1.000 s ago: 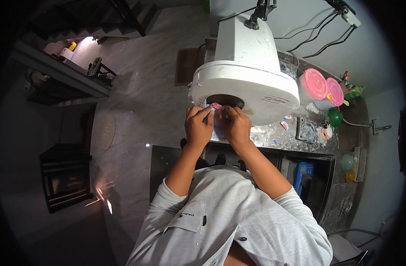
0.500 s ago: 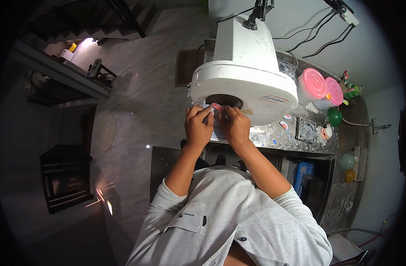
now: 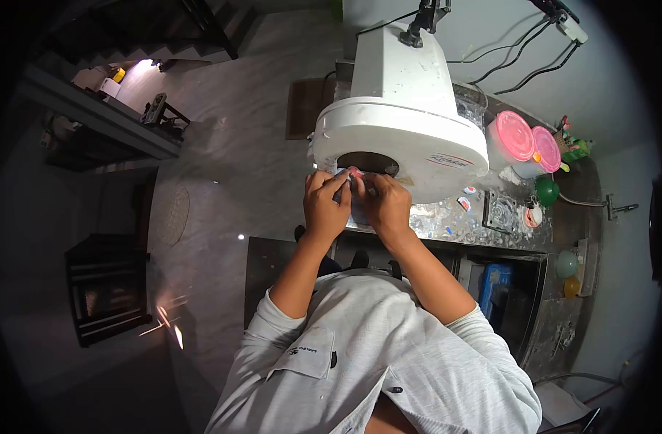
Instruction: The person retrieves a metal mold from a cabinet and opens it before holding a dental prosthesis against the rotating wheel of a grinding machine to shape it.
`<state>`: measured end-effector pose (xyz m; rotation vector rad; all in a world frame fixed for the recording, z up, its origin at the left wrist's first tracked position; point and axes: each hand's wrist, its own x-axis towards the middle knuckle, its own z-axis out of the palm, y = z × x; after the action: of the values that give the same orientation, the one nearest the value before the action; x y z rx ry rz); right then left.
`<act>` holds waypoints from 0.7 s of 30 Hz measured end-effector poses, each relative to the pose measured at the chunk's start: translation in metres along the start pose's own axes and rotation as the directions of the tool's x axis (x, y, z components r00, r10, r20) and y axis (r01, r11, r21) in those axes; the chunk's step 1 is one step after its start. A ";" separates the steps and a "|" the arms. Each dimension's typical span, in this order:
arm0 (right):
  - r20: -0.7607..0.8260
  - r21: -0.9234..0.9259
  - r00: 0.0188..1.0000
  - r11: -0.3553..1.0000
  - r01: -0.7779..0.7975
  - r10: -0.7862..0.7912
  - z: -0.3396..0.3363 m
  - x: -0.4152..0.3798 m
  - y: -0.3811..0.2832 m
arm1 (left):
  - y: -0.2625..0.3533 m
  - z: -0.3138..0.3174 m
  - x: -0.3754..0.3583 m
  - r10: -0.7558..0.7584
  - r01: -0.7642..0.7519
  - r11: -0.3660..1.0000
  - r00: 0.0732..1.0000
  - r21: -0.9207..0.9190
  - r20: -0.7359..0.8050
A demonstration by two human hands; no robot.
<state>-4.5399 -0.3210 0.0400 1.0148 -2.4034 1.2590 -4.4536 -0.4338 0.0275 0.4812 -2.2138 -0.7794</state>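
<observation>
Above the littered grey countertop [image 3: 436,217], a white rounded machine housing [image 3: 410,148] opens before me; at its dark opening, my left hand [image 3: 327,206] and right hand [image 3: 386,210] pinch a small pinkish-red piece [image 3: 355,172] between their fingertips.

A slight change of finger pose at the small pink piece [image 3: 355,172].
The right hand [image 3: 389,210] has shifted its fingers a little, one fingertip now showing brighter just below the piece, which itself looks rounder in view.
</observation>
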 end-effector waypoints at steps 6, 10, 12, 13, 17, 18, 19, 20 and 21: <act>0.041 0.009 0.999 1.000 -0.016 0.016 -0.005 -0.002 -0.005 | -0.005 0.001 -0.003 0.048 -0.048 0.998 0.999 -0.029 -0.012; 0.051 0.000 0.999 1.000 -0.021 0.021 -0.005 -0.001 -0.006 | -0.002 -0.001 -0.004 0.043 -0.043 0.998 0.999 -0.043 -0.012; 0.047 0.020 0.999 1.000 -0.012 0.011 -0.005 0.000 -0.003 | -0.002 -0.001 -0.005 0.042 -0.042 0.998 0.999 -0.055 -0.014; 0.042 0.040 0.999 0.999 -0.004 0.002 -0.004 0.000 -0.002 | -0.002 -0.001 -0.005 0.033 -0.033 0.997 0.999 -0.064 -0.004; 0.065 0.047 0.998 0.999 -0.024 0.021 -0.003 -0.001 0.000 | -0.003 -0.002 -0.006 0.024 -0.023 0.997 1.000 -0.078 0.016; 0.079 0.041 0.997 0.999 -0.030 0.027 -0.004 -0.002 0.000 | -0.003 -0.002 -0.006 0.024 -0.023 0.997 1.000 -0.079 0.017; 0.092 0.035 0.995 0.999 -0.036 0.033 -0.004 -0.002 0.000 | -0.003 -0.002 -0.006 0.029 -0.028 0.997 0.999 -0.077 0.016; 0.092 0.035 0.995 0.999 -0.038 0.034 -0.005 -0.002 -0.001 | -0.002 -0.002 -0.006 0.035 -0.034 0.997 0.999 -0.075 0.016; 0.105 0.037 0.993 0.998 -0.054 0.050 -0.006 -0.001 -0.002 | -0.002 -0.002 -0.006 0.035 -0.034 0.997 0.999 -0.076 0.017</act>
<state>-4.5383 -0.3165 0.0438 1.0605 -2.5070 1.3070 -4.4478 -0.4333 0.0242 0.3994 -2.1953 -0.8490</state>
